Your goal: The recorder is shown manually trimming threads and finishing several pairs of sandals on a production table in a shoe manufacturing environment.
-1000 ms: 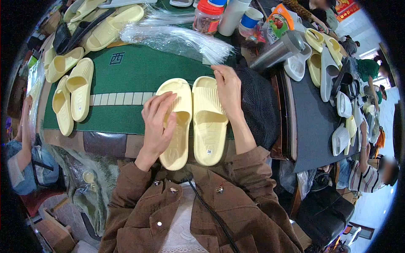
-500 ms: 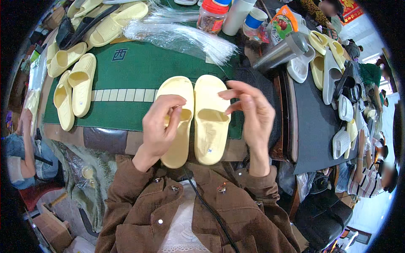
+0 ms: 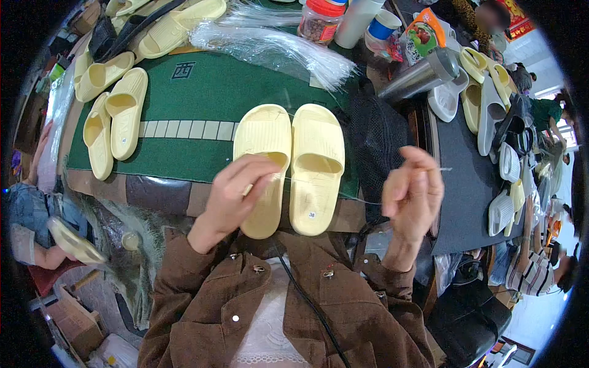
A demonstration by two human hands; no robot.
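A pair of pale yellow slippers lies side by side at the near edge of a green mat point(image 3: 202, 92). My left hand point(image 3: 236, 193) rests on the left slipper point(image 3: 264, 132), fingers curled over its strap near the heel end. The right slipper point(image 3: 318, 159) lies untouched beside it. My right hand point(image 3: 412, 193) is raised to the right of the pair, over a dark surface, pinching a thin clear plastic strand point(image 3: 362, 200). The strand runs back across the right slipper toward my left hand.
A bundle of clear strands point(image 3: 270, 49) lies at the mat's far side. More yellow slippers point(image 3: 126, 110) sit at the left. A black mesh bag point(image 3: 374, 141), a steel flask point(image 3: 417, 76), a red-lidded jar point(image 3: 319, 21) and more slippers point(image 3: 491, 116) are at the right. Another person's leg point(image 3: 30, 214) shows far left.
My right hand has left the right slipper and swung out to the right, drawing the clear strand with it. My left hand has stayed on the left slipper.
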